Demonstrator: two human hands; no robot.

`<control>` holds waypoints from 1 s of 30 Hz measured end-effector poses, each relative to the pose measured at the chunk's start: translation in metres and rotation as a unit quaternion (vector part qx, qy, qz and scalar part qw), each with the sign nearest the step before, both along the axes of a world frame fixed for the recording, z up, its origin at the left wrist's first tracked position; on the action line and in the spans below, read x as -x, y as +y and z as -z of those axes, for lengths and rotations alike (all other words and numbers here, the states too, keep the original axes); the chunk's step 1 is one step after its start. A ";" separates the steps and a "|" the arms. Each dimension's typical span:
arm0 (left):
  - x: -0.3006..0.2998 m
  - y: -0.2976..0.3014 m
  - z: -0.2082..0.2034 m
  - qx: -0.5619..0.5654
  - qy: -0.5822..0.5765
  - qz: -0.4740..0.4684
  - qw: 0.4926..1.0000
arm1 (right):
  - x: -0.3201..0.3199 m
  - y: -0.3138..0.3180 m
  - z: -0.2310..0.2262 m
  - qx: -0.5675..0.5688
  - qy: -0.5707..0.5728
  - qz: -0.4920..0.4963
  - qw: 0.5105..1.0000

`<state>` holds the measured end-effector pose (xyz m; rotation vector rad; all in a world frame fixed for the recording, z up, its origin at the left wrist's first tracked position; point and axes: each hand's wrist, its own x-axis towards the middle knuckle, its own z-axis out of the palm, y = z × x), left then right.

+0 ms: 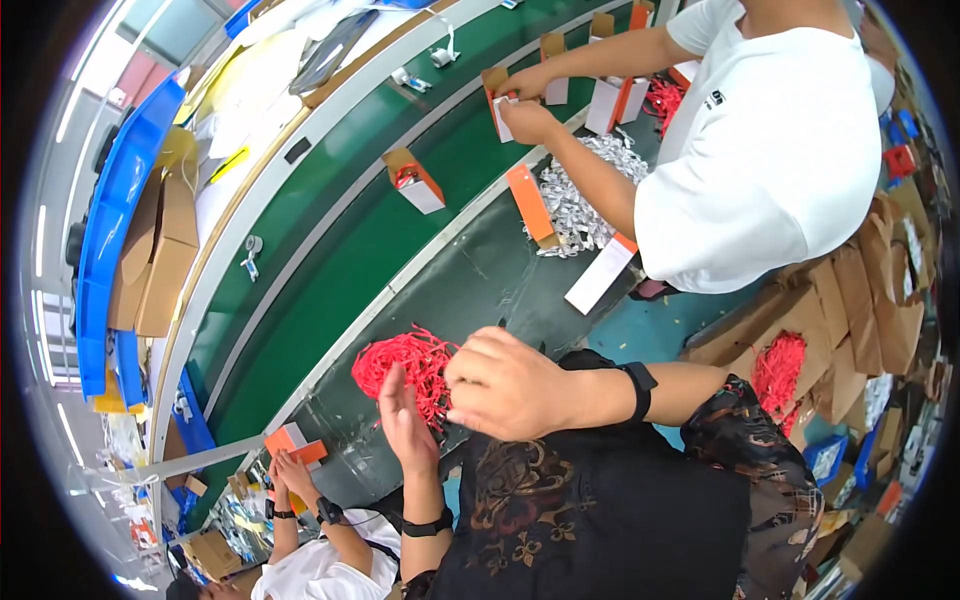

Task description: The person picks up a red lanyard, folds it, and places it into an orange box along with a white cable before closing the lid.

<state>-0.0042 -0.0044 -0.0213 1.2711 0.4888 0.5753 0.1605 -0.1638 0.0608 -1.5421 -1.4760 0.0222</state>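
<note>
A pile of thin red cords or strips (pixel 385 358) lies on the dark worktop in front of me. My left hand (pixel 408 425) is raised at the near side of this pile, fingers stretched up and apart, holding nothing that I can see. Beside it, my right hand (pixel 512 385) hovers at the pile's right edge with its fingers curled in. Whatever those fingers may hold is hidden. Both wrists wear dark bands.
A green conveyor (pixel 290 330) runs past the worktop, carrying an open box (pixel 415 182). At upper right a co-worker in white (pixel 765 150) handles boxes beside a heap of small silvery pieces (pixel 590 195). Another person's hands (pixel 292 475) hold an orange-and-white box at lower left.
</note>
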 end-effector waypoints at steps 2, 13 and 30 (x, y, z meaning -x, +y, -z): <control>-0.021 -0.005 -0.026 -0.122 -0.001 0.018 0.992 | 0.003 0.004 0.000 0.013 -0.033 0.016 0.999; -0.037 -0.014 0.037 0.276 0.012 0.337 0.900 | -0.033 0.005 0.038 0.094 -0.115 0.067 0.987; 0.002 -0.003 0.036 0.013 0.325 0.041 0.945 | -0.147 0.017 0.332 0.499 -0.161 0.276 0.806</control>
